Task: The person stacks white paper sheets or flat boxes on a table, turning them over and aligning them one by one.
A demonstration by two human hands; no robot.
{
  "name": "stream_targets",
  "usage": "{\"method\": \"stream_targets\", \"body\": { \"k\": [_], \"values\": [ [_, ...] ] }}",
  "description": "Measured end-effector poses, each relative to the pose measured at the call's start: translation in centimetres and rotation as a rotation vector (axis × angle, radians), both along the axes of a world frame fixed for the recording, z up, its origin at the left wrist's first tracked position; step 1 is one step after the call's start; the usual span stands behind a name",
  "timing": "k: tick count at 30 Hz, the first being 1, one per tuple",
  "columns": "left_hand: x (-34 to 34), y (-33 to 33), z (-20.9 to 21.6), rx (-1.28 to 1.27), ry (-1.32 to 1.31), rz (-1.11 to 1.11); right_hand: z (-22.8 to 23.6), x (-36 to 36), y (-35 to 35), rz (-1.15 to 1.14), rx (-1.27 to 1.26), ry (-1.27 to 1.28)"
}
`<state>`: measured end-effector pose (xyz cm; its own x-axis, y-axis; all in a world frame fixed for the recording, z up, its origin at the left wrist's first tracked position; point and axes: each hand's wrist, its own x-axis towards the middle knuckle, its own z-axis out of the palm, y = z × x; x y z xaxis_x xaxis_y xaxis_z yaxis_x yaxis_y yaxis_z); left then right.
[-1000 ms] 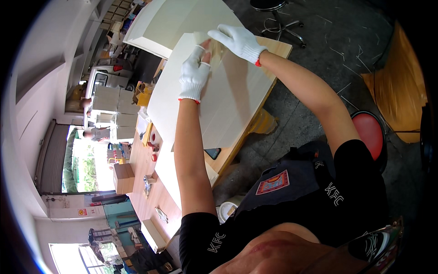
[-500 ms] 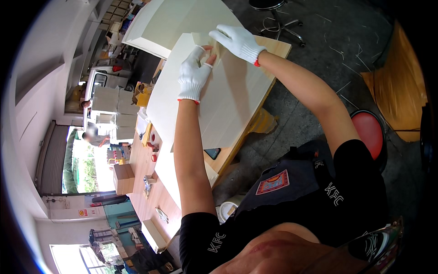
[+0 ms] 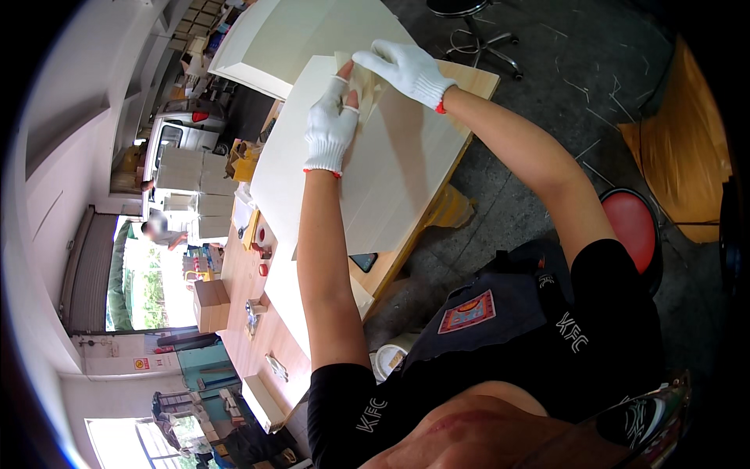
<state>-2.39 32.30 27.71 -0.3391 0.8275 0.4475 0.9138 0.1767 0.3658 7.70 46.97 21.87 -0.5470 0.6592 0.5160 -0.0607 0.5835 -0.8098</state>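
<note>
White knit gloves with red cuffs cover both my hands; the left glove leaves the thumb and index fingertips bare. My left hand (image 3: 331,125) is at a small folded cream-coloured sheet (image 3: 364,82), its thumb and index finger against it. From the other side my right hand (image 3: 406,72) reaches over, fingertips at the sheet's upper edge. How the fingers grip it is partly hidden. Beneath both hands lie large flat whitish sheets (image 3: 375,184) on a wooden worktable (image 3: 478,83).
Larger pale panels (image 3: 312,35) stand beyond my hands. A phone (image 3: 364,261) lies by the near table edge. Brown boxes (image 3: 211,305), a tape roll (image 3: 255,307) and a loose glove (image 3: 276,367) are at left. A red stool (image 3: 629,230) is at right; people stand in the background.
My left fingertips have moved slightly up and left along the cream-coloured sheet. The right fingers have shifted a little left, and the sheet's upper end has tilted.
</note>
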Motion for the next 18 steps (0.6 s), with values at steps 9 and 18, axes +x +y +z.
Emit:
{"method": "stream_targets", "body": {
  "k": [9, 18],
  "values": [
    [-0.9, 0.2, -0.2, -0.138, -0.089, -0.003, -0.9, -0.7, 0.4, -0.048, 0.016, 0.086],
    [-1.3, 0.2, -0.5, -0.110, -0.084, -0.020, -0.6, -0.6, 0.2, -0.061, 0.019, 0.137]
  ]
}}
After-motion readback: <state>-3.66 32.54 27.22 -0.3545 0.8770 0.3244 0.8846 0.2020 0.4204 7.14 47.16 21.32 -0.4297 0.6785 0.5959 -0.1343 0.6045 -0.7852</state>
